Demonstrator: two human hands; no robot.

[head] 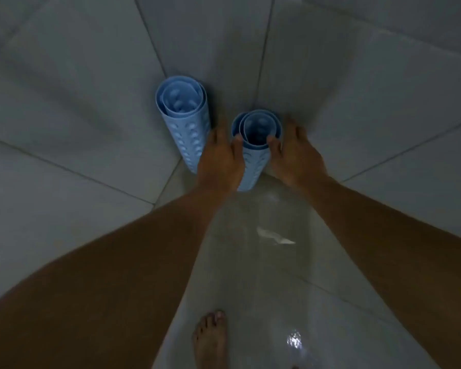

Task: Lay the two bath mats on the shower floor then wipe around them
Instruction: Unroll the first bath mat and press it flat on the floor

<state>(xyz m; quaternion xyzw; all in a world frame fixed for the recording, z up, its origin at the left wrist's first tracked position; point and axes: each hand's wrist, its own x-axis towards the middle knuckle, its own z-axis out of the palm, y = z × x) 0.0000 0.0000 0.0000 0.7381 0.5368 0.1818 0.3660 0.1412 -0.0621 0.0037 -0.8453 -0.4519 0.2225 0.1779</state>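
Dim shower corner here, grey tiled walls [64, 75] and a wet, shiny floor [250, 288]. Both blue mats are rolled up and standing on end right in the corner, mid-frame. The left roll [189, 129] stands on its own, just beside our left hand [220, 158]. That hand wraps the right roll [253, 161], thumb on the near rim, fingers going up its far side. Our right hand [296, 153] cups the other side the same way. How tight we're gripping, can't tell. One bare foot [210, 339] at bottom centre.
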